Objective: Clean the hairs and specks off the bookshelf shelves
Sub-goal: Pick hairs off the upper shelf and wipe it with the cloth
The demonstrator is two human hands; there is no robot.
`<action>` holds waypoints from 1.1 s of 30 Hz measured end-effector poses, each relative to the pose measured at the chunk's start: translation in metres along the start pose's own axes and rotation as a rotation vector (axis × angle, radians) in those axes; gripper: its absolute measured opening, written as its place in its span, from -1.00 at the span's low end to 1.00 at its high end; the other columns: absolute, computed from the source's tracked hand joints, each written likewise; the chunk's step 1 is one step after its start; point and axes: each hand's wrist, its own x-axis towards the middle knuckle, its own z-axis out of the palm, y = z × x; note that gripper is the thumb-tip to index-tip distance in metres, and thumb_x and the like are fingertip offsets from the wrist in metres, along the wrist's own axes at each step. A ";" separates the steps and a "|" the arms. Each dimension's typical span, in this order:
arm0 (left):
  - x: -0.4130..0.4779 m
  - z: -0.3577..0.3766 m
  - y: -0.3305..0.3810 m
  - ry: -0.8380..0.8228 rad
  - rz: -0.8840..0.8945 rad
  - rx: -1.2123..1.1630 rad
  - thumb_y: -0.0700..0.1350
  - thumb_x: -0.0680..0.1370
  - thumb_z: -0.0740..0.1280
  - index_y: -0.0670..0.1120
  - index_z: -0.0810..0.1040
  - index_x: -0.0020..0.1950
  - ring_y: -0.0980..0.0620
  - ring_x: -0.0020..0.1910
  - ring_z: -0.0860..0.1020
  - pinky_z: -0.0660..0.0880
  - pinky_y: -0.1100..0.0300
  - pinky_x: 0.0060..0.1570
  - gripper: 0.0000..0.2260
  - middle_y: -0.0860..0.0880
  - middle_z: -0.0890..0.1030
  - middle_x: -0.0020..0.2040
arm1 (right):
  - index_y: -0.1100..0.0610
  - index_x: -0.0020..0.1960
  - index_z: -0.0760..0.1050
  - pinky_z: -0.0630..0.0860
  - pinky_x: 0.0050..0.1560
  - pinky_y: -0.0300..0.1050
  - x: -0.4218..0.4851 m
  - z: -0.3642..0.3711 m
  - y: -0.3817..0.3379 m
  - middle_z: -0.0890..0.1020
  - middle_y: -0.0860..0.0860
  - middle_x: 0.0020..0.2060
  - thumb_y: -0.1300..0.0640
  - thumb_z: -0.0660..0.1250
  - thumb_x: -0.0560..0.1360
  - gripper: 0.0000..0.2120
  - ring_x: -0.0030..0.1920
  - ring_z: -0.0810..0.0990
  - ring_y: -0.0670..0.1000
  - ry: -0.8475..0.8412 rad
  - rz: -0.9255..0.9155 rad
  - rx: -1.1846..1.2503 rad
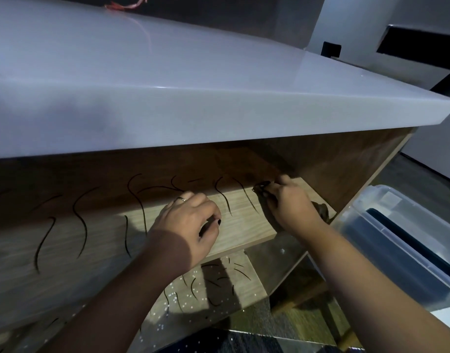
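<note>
Lower centre, the lower shelf (246, 276) carries hairs and white specks. On the upper shelf (244, 225) my right hand (290, 203) clutches a dark cloth (322, 212). The long hairs (223, 200) lie just left of it, running front to back. My left hand (190, 220) is curled among them; I cannot tell whether it holds anything.

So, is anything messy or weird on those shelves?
Yes: long dark curved hairs lie scattered across the upper light wooden shelf, and more hairs with tiny white specks litter the lower wooden shelf.
</note>
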 end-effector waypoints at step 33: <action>-0.002 -0.001 0.001 0.007 -0.022 0.029 0.04 0.48 0.16 0.04 0.56 -0.12 0.03 -0.09 0.45 0.45 0.03 -0.10 -0.79 0.12 0.50 -0.15 | 0.16 0.38 0.37 0.32 0.32 0.12 0.092 0.031 0.039 0.37 0.18 0.36 0.18 0.13 0.56 -0.61 0.38 0.30 0.26 -0.181 0.240 -0.167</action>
